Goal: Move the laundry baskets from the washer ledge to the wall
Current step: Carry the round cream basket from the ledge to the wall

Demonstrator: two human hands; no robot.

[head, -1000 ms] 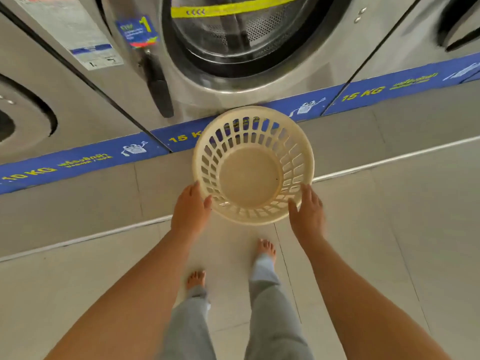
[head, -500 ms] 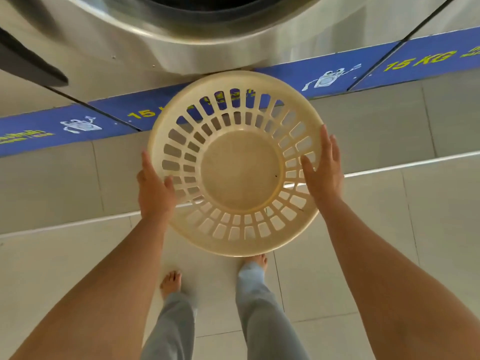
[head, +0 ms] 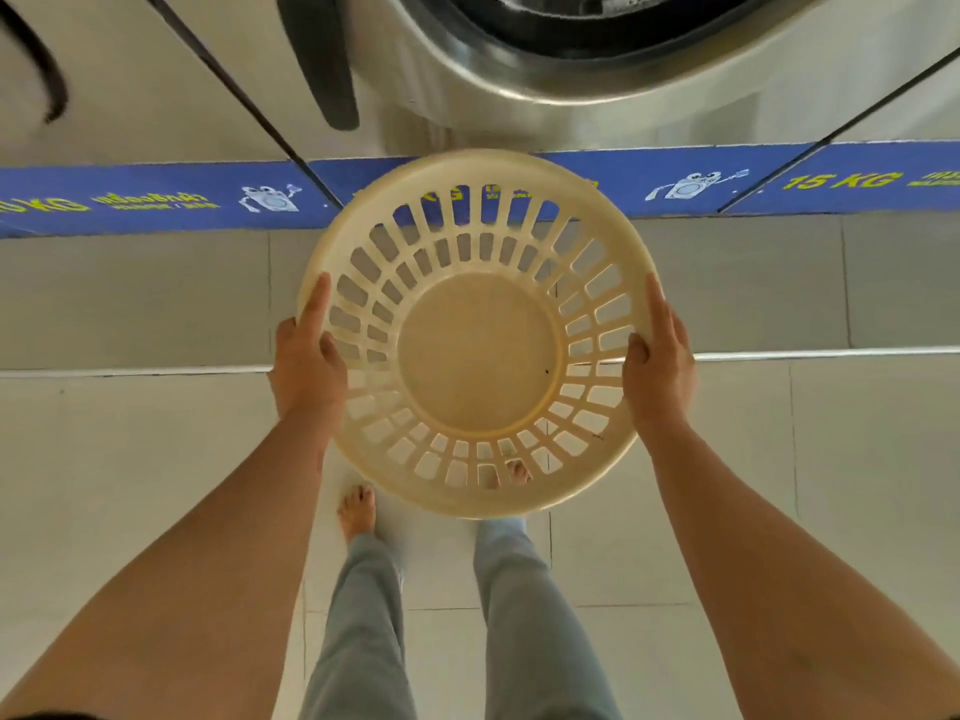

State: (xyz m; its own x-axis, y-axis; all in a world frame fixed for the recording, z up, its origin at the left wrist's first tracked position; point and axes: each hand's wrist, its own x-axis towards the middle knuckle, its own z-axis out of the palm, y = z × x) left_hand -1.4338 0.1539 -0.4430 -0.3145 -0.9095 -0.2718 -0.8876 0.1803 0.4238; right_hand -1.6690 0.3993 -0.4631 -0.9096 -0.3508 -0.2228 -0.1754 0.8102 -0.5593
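1. background: washer [head: 597,54] front, blue strip, grey ledge [head: 156,298], tiled floor.
2. laundry basket [head: 480,350]: empty, in the air between ledge and my feet, mouth facing me.
3. my left hand [head: 306,363] and right hand [head: 660,363] clasp opposite rims, equally near; basket centred between them.

Front-loading washing machine [head: 597,70] at the top, its round steel door ring and dark drum opening cut off by the frame; a black door handle [head: 322,59] hangs to its left. Blue strip [head: 156,200] along the machine bases, printed with yellow text, "15 KG" readable at right, and small cartoon washer figures. Pale tiled floor [head: 130,485] below. Two bare feet, the left foot [head: 357,511] fully visible, and grey trouser legs [head: 524,615] at the bottom centre.
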